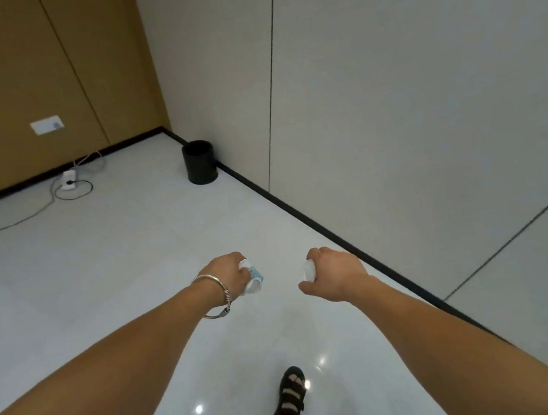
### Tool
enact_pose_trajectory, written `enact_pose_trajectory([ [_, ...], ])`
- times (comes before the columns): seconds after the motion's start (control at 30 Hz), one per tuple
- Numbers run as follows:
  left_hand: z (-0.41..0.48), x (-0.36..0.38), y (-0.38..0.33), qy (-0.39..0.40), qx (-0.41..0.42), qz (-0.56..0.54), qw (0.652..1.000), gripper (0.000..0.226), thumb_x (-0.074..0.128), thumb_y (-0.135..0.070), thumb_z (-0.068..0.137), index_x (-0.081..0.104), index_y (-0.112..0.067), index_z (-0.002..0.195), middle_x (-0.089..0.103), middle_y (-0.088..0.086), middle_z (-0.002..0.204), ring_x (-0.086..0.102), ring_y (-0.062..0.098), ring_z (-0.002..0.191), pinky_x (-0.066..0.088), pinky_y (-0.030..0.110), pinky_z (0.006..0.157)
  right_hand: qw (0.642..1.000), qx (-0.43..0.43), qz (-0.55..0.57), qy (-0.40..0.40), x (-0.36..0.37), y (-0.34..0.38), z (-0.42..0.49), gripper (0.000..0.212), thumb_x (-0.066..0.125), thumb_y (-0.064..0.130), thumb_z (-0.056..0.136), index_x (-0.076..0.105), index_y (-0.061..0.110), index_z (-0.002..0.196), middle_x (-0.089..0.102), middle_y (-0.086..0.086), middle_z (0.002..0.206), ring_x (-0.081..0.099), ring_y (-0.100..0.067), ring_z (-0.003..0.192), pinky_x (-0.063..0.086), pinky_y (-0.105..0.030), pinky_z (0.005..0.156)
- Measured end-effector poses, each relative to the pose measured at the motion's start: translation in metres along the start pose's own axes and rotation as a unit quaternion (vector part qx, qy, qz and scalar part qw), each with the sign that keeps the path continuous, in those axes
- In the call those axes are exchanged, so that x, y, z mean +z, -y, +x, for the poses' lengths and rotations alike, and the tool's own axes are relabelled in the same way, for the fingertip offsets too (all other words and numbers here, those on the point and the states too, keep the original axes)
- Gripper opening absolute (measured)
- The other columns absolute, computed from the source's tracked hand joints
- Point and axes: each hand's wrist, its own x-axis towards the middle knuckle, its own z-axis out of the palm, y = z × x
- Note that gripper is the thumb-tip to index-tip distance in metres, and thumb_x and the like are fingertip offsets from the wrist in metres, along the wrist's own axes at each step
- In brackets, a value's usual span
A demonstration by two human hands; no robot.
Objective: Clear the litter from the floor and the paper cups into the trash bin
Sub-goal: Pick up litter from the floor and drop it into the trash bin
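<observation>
Bin (200, 163) sits well ahead at right edge of floor (100, 263), in line with left hand (229, 273) curled round paper cup (253, 280); right hand (338, 277) curled round white litter (309, 269).

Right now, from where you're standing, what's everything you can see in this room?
trash bin: one, black, floor beside right wall, near corner
paper cup: one, white with blue print, in left hand
white item: one, in right hand, mostly hidden, cannot identify
power strip: one, white, floor by brown wall
cables: several, white and dark, around the strip
wall socket: one, white, low on brown wall
bangle: one, silver, left wrist
sandal: one, black, on foot, bottom edge
left hand, right hand: two, both gripping, stretched forward
</observation>
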Motion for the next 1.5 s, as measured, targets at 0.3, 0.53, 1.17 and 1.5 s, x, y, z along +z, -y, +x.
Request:
enact_pose_trajectory([
  [0.3, 0.14, -0.115, 0.085, -0.073, -0.099, -0.007, 0.992, 0.011, 0.046, -0.026, 0.089, 0.056, -0.023, 0.093, 0.059, -0.001, 0.088, 0.055, 0.02, 0.082, 0.039, 0.026, 0.068, 0.995, -0.093, -0.014, -0.014, -0.068, 0.059, 0.232, 0.065, 0.055, 0.059, 0.083, 0.043, 0.02, 0.133, 0.055, -0.002, 0.121, 0.06, -0.024, 0.102, 0.047, -0.033, 0.078],
  [0.53, 0.222, -0.176, 0.163, -0.094, -0.165, -0.036, 0.981, 0.016, 0.044, -0.026, 0.089, 0.056, -0.022, 0.098, 0.062, -0.001, 0.085, 0.054, 0.018, 0.079, 0.038, 0.026, 0.065, 0.985, -0.169, -0.045, -0.004, -0.106, 0.136, 0.375, 0.06, 0.056, 0.058, 0.081, 0.045, 0.021, 0.128, 0.055, -0.001, 0.118, 0.06, -0.024, 0.098, 0.042, -0.031, 0.071],
  [1.17, 0.571, -0.36, 0.314, -0.053, -0.096, -0.017, 0.994, 0.028, 0.047, -0.029, 0.093, 0.058, -0.015, 0.115, 0.064, 0.009, 0.111, 0.058, 0.025, 0.099, 0.044, 0.029, 0.08, 0.997, -0.08, -0.014, 0.018, -0.178, 0.246, 0.733, 0.061, 0.059, 0.059, 0.082, 0.045, 0.021, 0.126, 0.055, -0.003, 0.12, 0.059, -0.026, 0.103, 0.042, -0.031, 0.074],
  [1.5, 0.752, -0.452, 0.368, -0.052, -0.122, -0.014, 0.991, 0.027, 0.049, -0.03, 0.094, 0.058, -0.013, 0.113, 0.065, 0.01, 0.11, 0.059, 0.025, 0.099, 0.047, 0.03, 0.084, 0.994, -0.107, 0.023, 0.029, -0.235, 0.277, 0.955, 0.072, 0.062, 0.057, 0.083, 0.04, 0.02, 0.14, 0.052, -0.005, 0.132, 0.057, -0.027, 0.114, 0.048, -0.035, 0.09],
])
